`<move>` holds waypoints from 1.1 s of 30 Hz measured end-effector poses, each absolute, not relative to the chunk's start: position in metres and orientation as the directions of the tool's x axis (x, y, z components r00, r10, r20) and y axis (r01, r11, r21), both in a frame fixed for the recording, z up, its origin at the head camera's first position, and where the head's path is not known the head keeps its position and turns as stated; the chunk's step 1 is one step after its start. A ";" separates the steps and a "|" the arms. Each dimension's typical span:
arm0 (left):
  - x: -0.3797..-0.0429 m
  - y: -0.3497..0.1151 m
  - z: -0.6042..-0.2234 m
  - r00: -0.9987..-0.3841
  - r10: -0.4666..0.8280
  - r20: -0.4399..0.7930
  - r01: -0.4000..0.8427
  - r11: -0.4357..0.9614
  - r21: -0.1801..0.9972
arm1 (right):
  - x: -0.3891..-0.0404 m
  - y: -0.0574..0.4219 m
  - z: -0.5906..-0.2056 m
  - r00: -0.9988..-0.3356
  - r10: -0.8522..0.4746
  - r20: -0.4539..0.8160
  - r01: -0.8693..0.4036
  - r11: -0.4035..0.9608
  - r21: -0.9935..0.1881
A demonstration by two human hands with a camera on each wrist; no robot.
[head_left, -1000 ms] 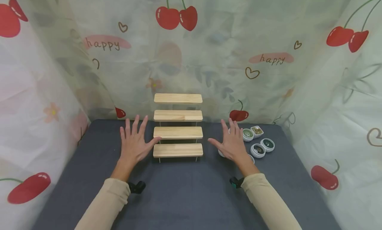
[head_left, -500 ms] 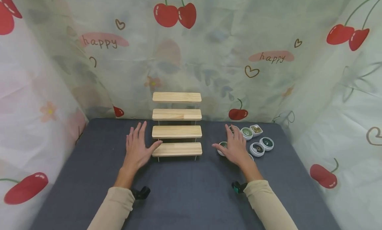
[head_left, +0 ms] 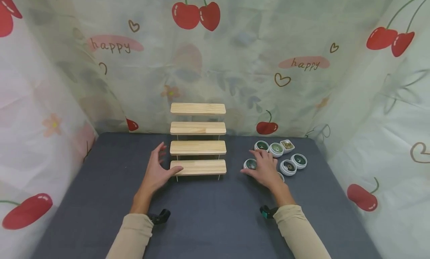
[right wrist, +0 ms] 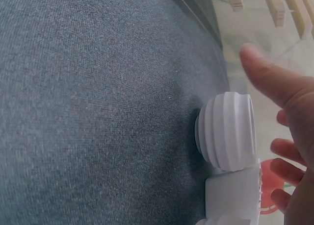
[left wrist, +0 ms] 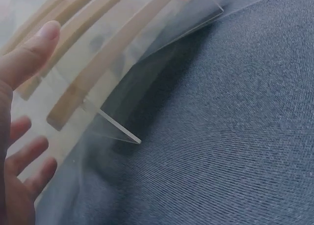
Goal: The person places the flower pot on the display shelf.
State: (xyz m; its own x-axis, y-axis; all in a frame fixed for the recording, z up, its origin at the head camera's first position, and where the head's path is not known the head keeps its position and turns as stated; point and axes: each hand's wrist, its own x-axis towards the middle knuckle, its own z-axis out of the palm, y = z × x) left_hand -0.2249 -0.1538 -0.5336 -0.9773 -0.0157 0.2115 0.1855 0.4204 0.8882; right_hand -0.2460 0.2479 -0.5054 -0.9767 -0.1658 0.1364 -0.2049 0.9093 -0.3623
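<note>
You face a pale back cloth [head_left: 235,76], lightly creased, behind the table [head_left: 208,221], with a left cloth [head_left: 23,147] and a right cloth [head_left: 386,147] flanking you. Their print shows red cherries [head_left: 186,16], while the back also carries pink patches [head_left: 304,62] lettered "happy", grey-blue leaves [head_left: 253,101] and a faded flower [head_left: 170,91]. Your table is dark blue-grey, its far edge meeting the foot of the back cloth, and your wrist views show its fine weave. The light is soft, brighter on the sides than on the greenish back
</note>
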 end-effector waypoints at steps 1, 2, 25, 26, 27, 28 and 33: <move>-0.225 -0.154 -0.535 -0.977 -0.016 0.211 0.187 0.402 0.897 | -0.246 0.248 -0.506 -0.978 -0.163 0.133 -0.201 0.912 -0.358; -0.225 -0.153 -0.537 -0.978 -0.017 0.210 0.187 0.387 0.903 | -0.246 0.247 -0.506 -0.979 -0.159 0.125 -0.194 0.916 -0.352; -0.210 -0.142 -0.534 -0.984 -0.084 0.156 0.144 0.135 0.980 | -0.250 0.252 -0.515 -0.977 -0.186 0.099 -0.206 0.946 -0.250; -0.210 -0.143 -0.536 -0.985 -0.084 0.152 0.141 0.127 0.982 | -0.250 0.253 -0.515 -0.977 -0.189 0.103 -0.209 0.946 -0.247; -0.210 -0.143 -0.537 -0.985 -0.085 0.150 0.139 0.123 0.983 | -0.250 0.253 -0.516 -0.976 -0.191 0.108 -0.212 0.946 -0.246; -0.210 -0.143 -0.538 -0.985 -0.085 0.149 0.138 0.120 0.983 | -0.250 0.253 -0.516 -0.975 -0.193 0.112 -0.215 0.945 -0.247; -0.210 -0.143 -0.540 -0.984 -0.089 0.154 0.143 0.120 0.982 | -0.251 0.253 -0.514 -0.972 -0.195 0.128 -0.225 0.930 -0.290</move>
